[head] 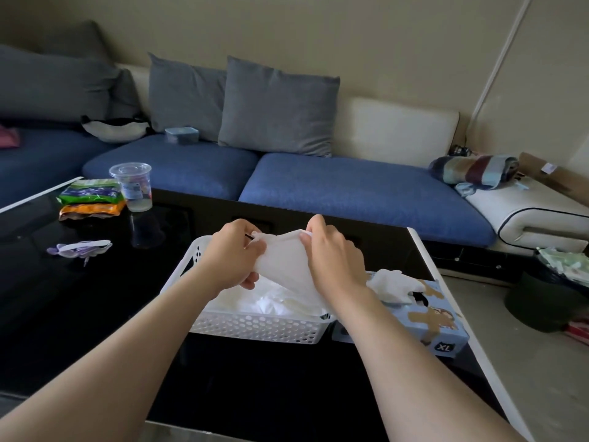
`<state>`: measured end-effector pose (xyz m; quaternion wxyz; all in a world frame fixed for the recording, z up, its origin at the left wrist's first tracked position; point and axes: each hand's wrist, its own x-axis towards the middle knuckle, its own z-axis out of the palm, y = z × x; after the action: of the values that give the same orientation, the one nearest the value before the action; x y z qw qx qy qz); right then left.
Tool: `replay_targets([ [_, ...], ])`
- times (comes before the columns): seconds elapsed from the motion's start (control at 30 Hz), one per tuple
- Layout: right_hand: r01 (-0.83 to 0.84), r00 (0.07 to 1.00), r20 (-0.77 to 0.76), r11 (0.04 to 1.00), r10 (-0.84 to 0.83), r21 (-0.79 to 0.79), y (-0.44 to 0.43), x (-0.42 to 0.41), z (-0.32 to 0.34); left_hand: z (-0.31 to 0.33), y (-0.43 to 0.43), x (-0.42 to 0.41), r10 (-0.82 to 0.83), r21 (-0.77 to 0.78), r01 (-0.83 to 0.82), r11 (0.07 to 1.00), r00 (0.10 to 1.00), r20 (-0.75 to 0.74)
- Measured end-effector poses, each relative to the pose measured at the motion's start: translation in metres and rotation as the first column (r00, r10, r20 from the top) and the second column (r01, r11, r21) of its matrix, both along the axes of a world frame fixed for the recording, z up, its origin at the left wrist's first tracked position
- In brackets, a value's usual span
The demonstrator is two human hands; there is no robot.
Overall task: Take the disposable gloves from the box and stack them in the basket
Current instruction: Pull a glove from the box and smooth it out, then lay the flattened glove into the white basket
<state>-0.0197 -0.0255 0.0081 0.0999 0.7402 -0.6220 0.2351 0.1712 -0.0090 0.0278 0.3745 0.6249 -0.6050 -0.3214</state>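
Seemingly partway: white glove (282, 264) pinched and spread between left hand (232, 253) and right hand (334, 256) above basket (255, 328), pile (271, 303) already inside; more gloves (393, 285) poking from box (441, 317) just beside, on counter (95, 314).

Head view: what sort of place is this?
Probably a home living room: a blue sofa with grey cushions runs along the wall, and a glossy black coffee table in front carries snack packets and a plastic cup.

Left hand (234, 253) and right hand (334, 260) bare, left forearm (127, 346) and right forearm (414, 362) bare right to the frame edge, slim wrists, nails look short but light's too dim to be sure.
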Motion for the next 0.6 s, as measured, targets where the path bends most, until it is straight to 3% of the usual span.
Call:
replay_targets([
  [0.3, -0.226, 0.952, -0.201, 0.973, 0.231, 0.051, -0.016, 0.037, 0.002, -0.008, -0.002, 0.041, 0.147, 0.049, -0.147, 0.988, 0.989, 0.013],
  [0.47, -0.284, 0.931, -0.214, 0.955, 0.297, 0.091, -0.022, 0.05, -0.012, -0.02, -0.001, 0.054, 0.151, 0.028, -0.172, 0.985, 0.922, 0.357],
  [0.6, -0.261, 0.925, -0.272, 0.964, 0.264, 0.05, -0.026, 0.051, -0.019, -0.017, 0.0, 0.051, 0.135, -0.01, -0.173, 0.985, 0.731, 0.669],
])
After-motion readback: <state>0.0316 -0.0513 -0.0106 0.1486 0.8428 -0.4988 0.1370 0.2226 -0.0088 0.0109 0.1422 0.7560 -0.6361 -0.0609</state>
